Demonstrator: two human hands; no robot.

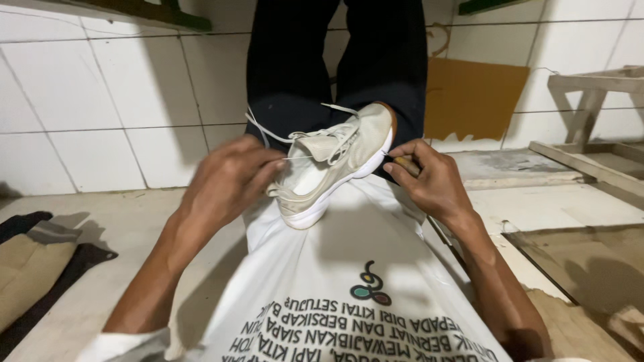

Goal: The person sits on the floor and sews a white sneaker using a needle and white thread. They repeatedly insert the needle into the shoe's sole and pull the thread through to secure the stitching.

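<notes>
On our lap, seen from the head camera, we are steadying a beige sneaker [329, 167] lying sole-right atop a white printed cloth [349, 268]. Our left hand [228, 181] is pinching a thin thread [300, 158] running to the shoe's upper. Our right hand [429, 177] is clenching a small wooden-handled tool [406, 164] against the white sole. Dark trousers [335, 60] are showing behind; folded fabric [33, 268] is lying far left on the floor.

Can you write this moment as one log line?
left hand: pinching thin thread | right hand: gripping wooden-handled tool | beige lace-up sneaker: on lap
</notes>
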